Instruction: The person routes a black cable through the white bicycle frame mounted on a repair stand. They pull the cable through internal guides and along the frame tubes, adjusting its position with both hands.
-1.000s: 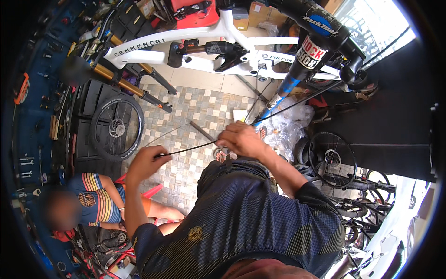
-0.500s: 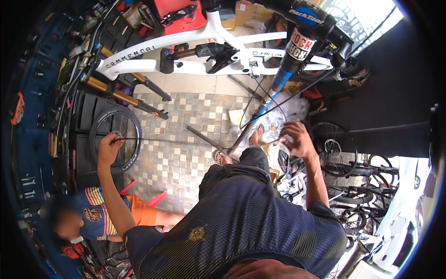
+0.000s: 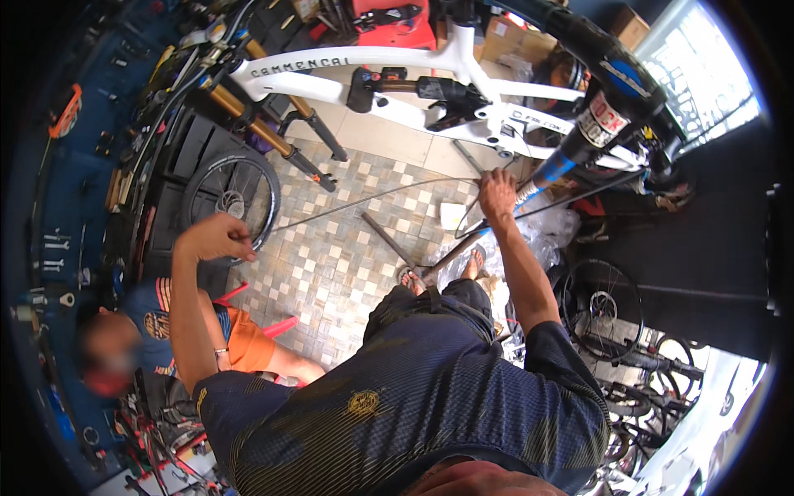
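A long, thin dark cable point(image 3: 364, 202) stretches between my two hands in a shallow bow above the floor. My left hand point(image 3: 217, 238) is closed in a pinch at its left end, over the wheel leaning there. At the other end, my right hand point(image 3: 498, 197) is closed on the cable, right beside the post of the repair stand point(image 3: 559, 165); its fingertips are partly hidden. Beyond my hands a white bike frame point(image 3: 364, 62) hangs in the stand, with a gold-and-black suspension fork point(image 3: 269, 136) at its left. Thin cables point(image 3: 465, 223) loop down near the post.
A bicycle wheel point(image 3: 273, 186) leans against dark cases at left. Another person in orange shorts point(image 3: 248, 341) sits at lower left near a red stool leg point(image 3: 281, 326). A stand leg point(image 3: 389, 238) and clear plastic wrap point(image 3: 550, 227) lie around my feet. Several bikes point(image 3: 645, 388) stand at right.
My right hand has moved forward and left, to beside the stand's post. The cable, straight before, now bows. My left hand has turned, and the whole view has shifted.
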